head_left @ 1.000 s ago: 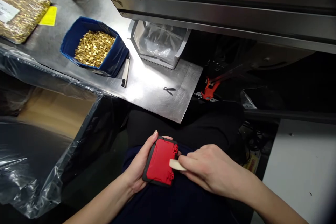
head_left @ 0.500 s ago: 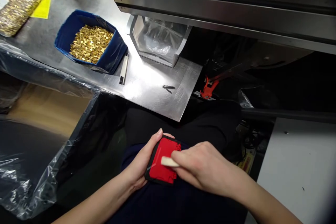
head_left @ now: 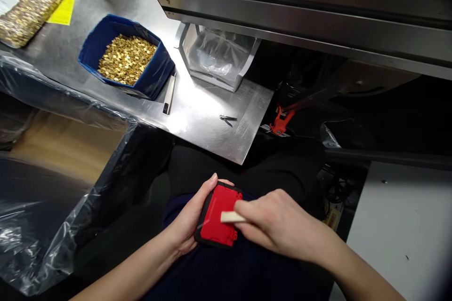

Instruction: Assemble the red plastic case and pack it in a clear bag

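- Compared with one second ago, the flat cream tool (head_left: 231, 217) is reaching further in from the notched edge of the red-and-black case (head_left: 215, 218).
- That case is lying tilted in the left hand (head_left: 189, 223), being held above the lap (head_left: 271, 174), short of the bench corner.
- Left hand is curling partly around the case, thumb running along its black border, fingers mostly hidden underneath.
- Right hand (head_left: 273, 221) is closing firmly on the cream tool, pinching it between thumb and fingers; whether its tip is pressing on the red surface or hovering just above cannot be told.
- On the metal bench (head_left: 197, 127), a small dark metal tool (head_left: 228, 119) is lying near the corner.
- Beyond, a white-and-black pen-like item (head_left: 169, 95) is resting just beside a blue bin (head_left: 157, 77), which is holding gold-coloured pieces (head_left: 127, 59).
- To its right, a grey bin (head_left: 212, 83) is containing clear plastic (head_left: 217, 54).
- Farther left, a bag of gold-coloured pieces (head_left: 35, 7) is sitting beside a yellow note (head_left: 62, 12).
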Demonstrator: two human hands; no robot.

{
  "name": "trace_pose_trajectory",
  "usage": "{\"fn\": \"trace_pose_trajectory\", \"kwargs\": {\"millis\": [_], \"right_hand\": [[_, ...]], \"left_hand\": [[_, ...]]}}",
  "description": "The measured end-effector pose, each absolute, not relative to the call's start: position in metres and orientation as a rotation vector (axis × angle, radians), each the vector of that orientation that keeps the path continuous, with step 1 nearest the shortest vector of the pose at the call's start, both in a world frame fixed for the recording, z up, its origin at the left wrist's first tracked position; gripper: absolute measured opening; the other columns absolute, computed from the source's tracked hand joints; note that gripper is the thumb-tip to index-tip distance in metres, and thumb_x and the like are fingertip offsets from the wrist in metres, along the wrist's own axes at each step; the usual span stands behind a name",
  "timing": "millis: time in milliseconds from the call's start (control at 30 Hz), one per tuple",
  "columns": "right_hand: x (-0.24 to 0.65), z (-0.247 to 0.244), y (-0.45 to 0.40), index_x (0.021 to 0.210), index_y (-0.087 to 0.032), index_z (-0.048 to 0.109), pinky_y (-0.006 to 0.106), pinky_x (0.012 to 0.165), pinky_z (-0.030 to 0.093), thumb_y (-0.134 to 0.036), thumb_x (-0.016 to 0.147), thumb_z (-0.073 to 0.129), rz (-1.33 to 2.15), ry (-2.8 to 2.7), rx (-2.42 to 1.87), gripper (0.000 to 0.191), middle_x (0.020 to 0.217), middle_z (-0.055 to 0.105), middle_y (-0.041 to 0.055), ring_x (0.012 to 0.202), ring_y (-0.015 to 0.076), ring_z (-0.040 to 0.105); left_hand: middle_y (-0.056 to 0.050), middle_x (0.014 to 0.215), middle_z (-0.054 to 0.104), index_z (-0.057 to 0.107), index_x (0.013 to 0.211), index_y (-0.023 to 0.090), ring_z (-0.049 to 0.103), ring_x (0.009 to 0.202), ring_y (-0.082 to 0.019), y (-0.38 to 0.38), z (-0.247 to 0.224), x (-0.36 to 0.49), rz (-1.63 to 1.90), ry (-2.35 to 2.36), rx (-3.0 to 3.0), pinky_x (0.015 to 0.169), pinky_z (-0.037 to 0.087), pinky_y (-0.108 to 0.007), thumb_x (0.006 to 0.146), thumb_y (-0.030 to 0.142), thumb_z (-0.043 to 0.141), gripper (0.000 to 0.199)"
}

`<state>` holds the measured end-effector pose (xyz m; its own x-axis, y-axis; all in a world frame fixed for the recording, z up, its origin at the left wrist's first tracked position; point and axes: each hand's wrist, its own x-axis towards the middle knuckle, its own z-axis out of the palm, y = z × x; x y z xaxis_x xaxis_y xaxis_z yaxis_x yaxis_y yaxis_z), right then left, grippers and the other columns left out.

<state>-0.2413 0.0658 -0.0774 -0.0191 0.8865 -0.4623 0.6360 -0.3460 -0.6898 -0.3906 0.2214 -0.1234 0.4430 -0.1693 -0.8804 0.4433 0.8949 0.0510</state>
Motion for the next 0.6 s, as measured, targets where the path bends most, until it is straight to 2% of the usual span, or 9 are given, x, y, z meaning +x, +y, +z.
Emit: {"fn": "trace_pose_trajectory", "kwargs": {"millis": [100, 233, 467, 600], "right_hand": [[-0.2426, -0.0759, 0.0654, 0.091, -0.026, 0.049, 0.028, 0.056, 0.022, -0.035, 0.104, 0.048, 1.301, -1.579, -2.029, 0.016, 0.071, 0.06, -0.0065, 0.055, 0.0108, 0.047], [-0.2433, -0.0741, 0.0662, 0.091, -0.026, 0.05, 0.028, 0.055, 0.022, -0.035, 0.104, 0.049, 1.311, -1.607, -1.981, 0.015, 0.069, 0.059, -0.0065, 0.055, 0.0108, 0.047], [-0.2403, -0.0761, 0.0693, 0.091, -0.026, 0.049, 0.028, 0.056, 0.022, -0.034, 0.104, 0.048, 1.316, -1.65, -1.972, 0.016, 0.073, 0.063, -0.0056, 0.057, 0.0112, 0.05], [-0.2405, -0.0773, 0.0694, 0.092, -0.027, 0.049, 0.028, 0.056, 0.022, -0.037, 0.106, 0.045, 1.33, -1.627, -2.003, 0.017, 0.072, 0.063, -0.0061, 0.056, 0.0112, 0.05]], "left_hand": [[-0.01, 0.088, 0.077, 0.071, 0.11, 0.018, 0.072, 0.068, -0.02, 0.2212, -0.1227, -0.39, -0.388, 1.063, 0.298, 0.061, 0.059, -0.027, 0.092, 0.058, 0.063, 0.045], [-0.011, 0.091, 0.078, 0.071, 0.109, 0.018, 0.074, 0.072, -0.022, 0.2206, -0.1216, -0.3886, -0.388, 1.081, 0.313, 0.063, 0.06, -0.029, 0.091, 0.06, 0.063, 0.046], [-0.011, 0.091, 0.078, 0.071, 0.11, 0.018, 0.073, 0.071, -0.022, 0.219, -0.1221, -0.3911, -0.377, 1.079, 0.311, 0.063, 0.06, -0.028, 0.091, 0.06, 0.063, 0.046], [-0.008, 0.086, 0.077, 0.071, 0.109, 0.019, 0.071, 0.067, -0.018, 0.2184, -0.1225, -0.3926, -0.358, 1.08, 0.293, 0.061, 0.059, -0.026, 0.092, 0.058, 0.064, 0.044]]}}
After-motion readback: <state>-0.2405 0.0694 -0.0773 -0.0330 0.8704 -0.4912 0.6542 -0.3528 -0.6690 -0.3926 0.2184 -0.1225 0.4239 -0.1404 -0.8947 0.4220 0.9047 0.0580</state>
